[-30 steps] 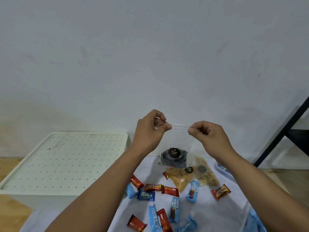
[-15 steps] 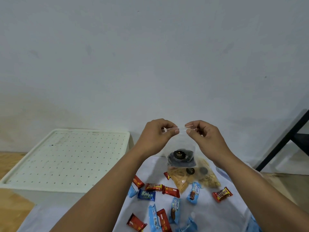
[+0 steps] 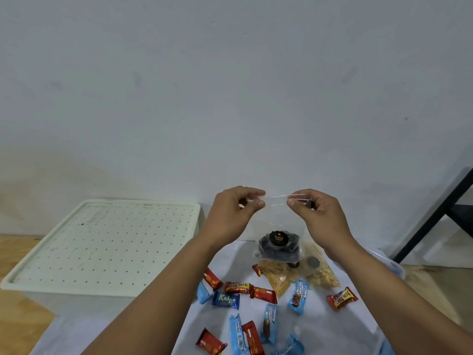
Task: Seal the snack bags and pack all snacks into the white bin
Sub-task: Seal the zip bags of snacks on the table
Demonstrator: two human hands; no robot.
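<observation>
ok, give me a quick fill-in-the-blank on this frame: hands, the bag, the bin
1. Both hands, left hand and right hand, pinch the top edge of a clear ____ held up in the air.
2. The black round label on the held bag reads Kuping ____.
3. The white bin sits on the person's ____ side, with its lid on.
4. The small dark blue wrapper on the white sheet reads ____.

Missing words: bag; Gajah; left; Kalpa

Single head-worn view
It looks forward and slightly down, close over both forearms, toward the plain pale grey wall (image 3: 230,85).
</observation>
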